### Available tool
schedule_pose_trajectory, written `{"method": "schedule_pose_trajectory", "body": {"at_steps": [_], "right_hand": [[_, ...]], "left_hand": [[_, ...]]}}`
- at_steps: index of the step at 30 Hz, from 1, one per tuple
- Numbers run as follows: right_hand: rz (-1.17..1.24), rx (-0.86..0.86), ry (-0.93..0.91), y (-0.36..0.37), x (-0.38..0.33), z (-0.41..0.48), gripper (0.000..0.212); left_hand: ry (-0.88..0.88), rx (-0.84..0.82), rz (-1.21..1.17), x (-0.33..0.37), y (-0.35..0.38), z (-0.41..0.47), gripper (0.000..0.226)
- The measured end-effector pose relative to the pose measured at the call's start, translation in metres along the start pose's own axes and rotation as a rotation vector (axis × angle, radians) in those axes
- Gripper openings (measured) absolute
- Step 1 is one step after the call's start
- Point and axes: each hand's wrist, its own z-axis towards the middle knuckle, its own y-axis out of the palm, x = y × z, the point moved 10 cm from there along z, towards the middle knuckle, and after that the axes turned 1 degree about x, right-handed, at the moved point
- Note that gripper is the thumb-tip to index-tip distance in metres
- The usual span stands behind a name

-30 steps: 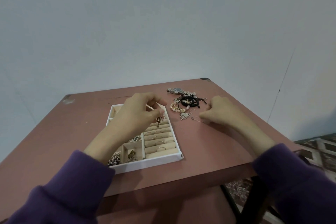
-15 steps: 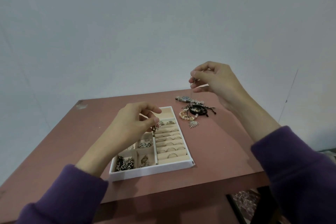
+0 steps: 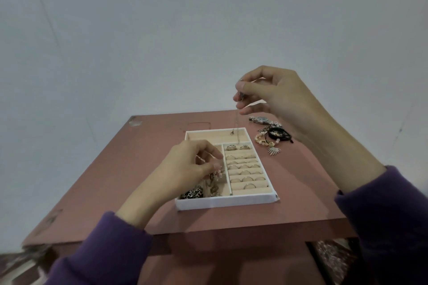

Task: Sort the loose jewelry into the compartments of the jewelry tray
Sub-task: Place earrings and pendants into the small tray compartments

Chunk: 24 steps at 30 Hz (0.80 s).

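Note:
A white jewelry tray (image 3: 225, 202) with beige lining lies on the reddish table (image 3: 289, 203). Several rings sit in its right-hand slots (image 3: 245, 172), and dark chain pieces (image 3: 192, 193) fill a near-left compartment. My right hand (image 3: 271, 95) is raised above the tray's far end and pinches a thin silver chain (image 3: 236, 126), which hangs down into the long far compartment. My left hand (image 3: 192, 166) hovers over the tray's left compartments and pinches a small dangling piece (image 3: 216, 173). Loose bracelets (image 3: 272, 137), a watch (image 3: 261, 120) and a leaf pendant (image 3: 274, 151) lie right of the tray.
The table's near edge (image 3: 231, 236) runs just below the tray, with patterned floor visible at both lower corners. A plain grey wall stands behind the table. Purple sleeves cover both forearms.
My right hand rose from the table beside the loose pile and lifted the thin chain, bringing it over the tray's far compartment. My left hand stayed over the tray with its small piece.

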Motion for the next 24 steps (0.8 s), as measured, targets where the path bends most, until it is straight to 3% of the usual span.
{"method": "schedule_pose_trajectory", "body": {"at_steps": [7, 11, 15, 20, 24], "right_hand": [[-0.058, -0.098, 0.072, 0.028, 0.016, -0.016, 0.002], [-0.095, -0.145, 0.087, 0.037, 0.023, -0.026, 0.004], [-0.125, -0.213, 0.085, 0.047, 0.027, -0.037, 0.006], [-0.211, -0.281, 0.115, 0.056, 0.044, -0.046, 0.005], [-0.324, -0.316, 0.156, 0.06, 0.063, -0.05, 0.004]], "left_hand": [[0.091, -0.055, 0.153, -0.002, 0.011, -0.01, 0.016], [0.098, -0.041, 0.159, -0.008, 0.007, -0.011, 0.006], [0.072, 0.098, 0.03, -0.021, -0.014, -0.012, 0.005], [0.034, 0.422, -0.092, -0.044, -0.038, -0.021, 0.004], [0.019, 0.497, -0.097, -0.055, -0.039, -0.024, 0.007]]}}
